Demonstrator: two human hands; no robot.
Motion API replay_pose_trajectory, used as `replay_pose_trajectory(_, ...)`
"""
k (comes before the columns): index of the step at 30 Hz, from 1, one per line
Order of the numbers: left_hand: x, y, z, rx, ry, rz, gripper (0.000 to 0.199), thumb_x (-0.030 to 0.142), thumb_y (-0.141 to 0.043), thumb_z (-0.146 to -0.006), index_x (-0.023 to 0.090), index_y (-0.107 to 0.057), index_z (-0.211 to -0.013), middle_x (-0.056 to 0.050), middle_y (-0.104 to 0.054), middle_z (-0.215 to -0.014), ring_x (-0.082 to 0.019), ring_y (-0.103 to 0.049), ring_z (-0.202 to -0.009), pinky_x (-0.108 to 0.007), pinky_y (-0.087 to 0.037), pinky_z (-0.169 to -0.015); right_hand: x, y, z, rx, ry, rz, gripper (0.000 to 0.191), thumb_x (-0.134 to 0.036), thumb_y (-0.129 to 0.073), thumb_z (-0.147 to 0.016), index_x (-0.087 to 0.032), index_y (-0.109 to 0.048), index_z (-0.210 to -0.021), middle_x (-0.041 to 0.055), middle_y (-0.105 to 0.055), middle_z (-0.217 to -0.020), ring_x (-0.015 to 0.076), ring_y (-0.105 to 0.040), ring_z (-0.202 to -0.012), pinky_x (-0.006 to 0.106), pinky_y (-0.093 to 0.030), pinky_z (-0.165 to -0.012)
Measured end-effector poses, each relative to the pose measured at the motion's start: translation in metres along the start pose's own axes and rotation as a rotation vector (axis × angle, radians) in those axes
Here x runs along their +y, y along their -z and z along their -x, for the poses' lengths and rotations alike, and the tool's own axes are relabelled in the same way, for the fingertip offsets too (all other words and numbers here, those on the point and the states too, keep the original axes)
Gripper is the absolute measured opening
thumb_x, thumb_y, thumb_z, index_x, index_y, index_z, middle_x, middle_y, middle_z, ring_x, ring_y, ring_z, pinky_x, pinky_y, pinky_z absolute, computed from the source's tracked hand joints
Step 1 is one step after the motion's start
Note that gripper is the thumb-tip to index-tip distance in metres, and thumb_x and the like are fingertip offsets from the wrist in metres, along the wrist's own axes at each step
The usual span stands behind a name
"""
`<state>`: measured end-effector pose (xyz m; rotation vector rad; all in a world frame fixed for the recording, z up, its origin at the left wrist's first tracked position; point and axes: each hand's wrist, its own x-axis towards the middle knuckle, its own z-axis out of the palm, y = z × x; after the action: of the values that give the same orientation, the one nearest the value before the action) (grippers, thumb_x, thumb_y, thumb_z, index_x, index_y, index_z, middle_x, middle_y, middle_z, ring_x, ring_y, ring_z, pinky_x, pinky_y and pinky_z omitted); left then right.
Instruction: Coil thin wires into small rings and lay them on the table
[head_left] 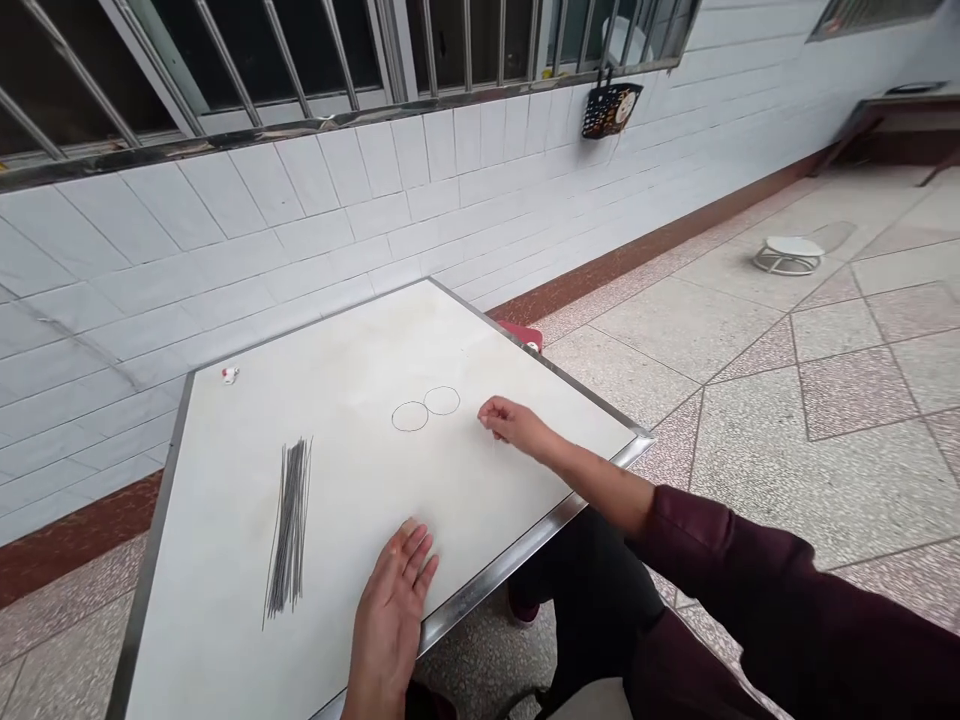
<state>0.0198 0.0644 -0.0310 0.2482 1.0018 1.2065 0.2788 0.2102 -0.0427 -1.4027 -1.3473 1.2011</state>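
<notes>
The right hand (pixel 510 423) rests on a white rectangular worktop (pixel 465 330) with its fingers curled loosely together; the fingertips are turned away from view, so any small thing pinched there cannot be made out. Just beyond it lie two thin dark rings (pixel 425 409), meeting at their edges; whether they are wire or drawn lines is hard to tell. The left hand (pixel 388 615) lies palm down at the near edge, fingers spread apart and empty, its wrist cut off by the frame. Farther left, a sheaf of thin grey metal rods (pixel 290 525) lies apart from both hands, its long axis slanting from the near edge toward the far edge. A small white-and-red object (pixel 230 374) sits near the far corner, too small to identify. A maroon sleeve (pixel 720 550) covers the right forearm. Beyond the worktop, a red item (pixel 523 335) is partly hidden behind the far edge.
</notes>
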Motion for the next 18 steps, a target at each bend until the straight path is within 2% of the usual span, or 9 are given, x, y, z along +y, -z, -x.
replay_pose_trajectory(3,0.005,0.031,0.003,0.100,-0.001,0.019,0.024,0.020,-0.063,-0.086,0.018,-0.072,-0.107,-0.011,-0.072,-0.114,-0.020,-0.069,-0.101,-0.033,-0.056,-0.088,0.000,0.023,-0.027,0.070,-0.040,0.003,0.006,-0.022,-0.058,-0.090,-0.016,-0.061,-0.092,-0.0012,-0.059,-0.079,0.0088,-0.056,-0.063,0.021,-0.045,-0.058)
replay_pose_trajectory(6,0.006,0.066,-0.001,0.160,-0.031,0.062,0.025,0.022,-0.068,-0.081,0.021,-0.073,-0.105,-0.006,-0.074,-0.103,-0.017,-0.071,-0.087,-0.026,-0.059,-0.077,0.001,0.036,-0.046,0.125,-0.090,0.008,0.023,-0.031,-0.058,-0.095,-0.014,-0.060,-0.111,0.0059,-0.064,-0.105,0.0161,-0.064,-0.086,0.033,-0.055,-0.075)
replay_pose_trajectory(8,0.004,0.084,-0.007,0.177,-0.047,0.073,0.025,0.022,-0.072,-0.076,0.023,-0.074,-0.102,-0.003,-0.075,-0.094,-0.016,-0.071,-0.079,-0.024,-0.059,-0.072,0.001,0.039,-0.057,0.159,-0.130,0.006,0.031,-0.033,-0.058,-0.096,-0.015,-0.057,-0.120,0.0089,-0.061,-0.118,0.0206,-0.063,-0.099,0.040,-0.055,-0.084)
replay_pose_trajectory(10,0.001,0.096,-0.012,0.201,-0.073,0.091,0.024,0.022,-0.074,-0.074,0.024,-0.074,-0.097,-0.001,-0.076,-0.090,-0.015,-0.072,-0.078,-0.023,-0.058,-0.070,0.001,0.040,-0.068,0.198,-0.171,0.004,0.032,-0.033,-0.058,-0.096,-0.015,-0.056,-0.123,0.0096,-0.059,-0.122,0.0220,-0.062,-0.104,0.042,-0.055,-0.087)
replay_pose_trajectory(13,-0.002,0.096,-0.016,0.173,-0.043,0.129,0.027,0.019,-0.074,-0.073,0.023,-0.074,-0.100,-0.002,-0.077,-0.090,-0.015,-0.072,-0.079,-0.021,-0.058,-0.071,0.000,0.038,-0.082,0.249,-0.234,0.010,0.032,-0.033,-0.058,-0.096,-0.016,-0.056,-0.123,0.0096,-0.059,-0.123,0.0220,-0.062,-0.104,0.042,-0.055,-0.087)
replay_pose_trajectory(18,0.002,0.078,-0.007,0.174,-0.019,0.160,0.024,0.017,-0.073,-0.070,0.021,-0.076,-0.093,-0.004,-0.077,-0.084,-0.017,-0.071,-0.074,-0.023,-0.059,-0.068,-0.002,0.032,-0.097,0.267,-0.307,0.029,0.031,-0.033,-0.057,-0.096,-0.016,-0.057,-0.122,0.0096,-0.059,-0.123,0.0216,-0.062,-0.104,0.042,-0.054,-0.088)
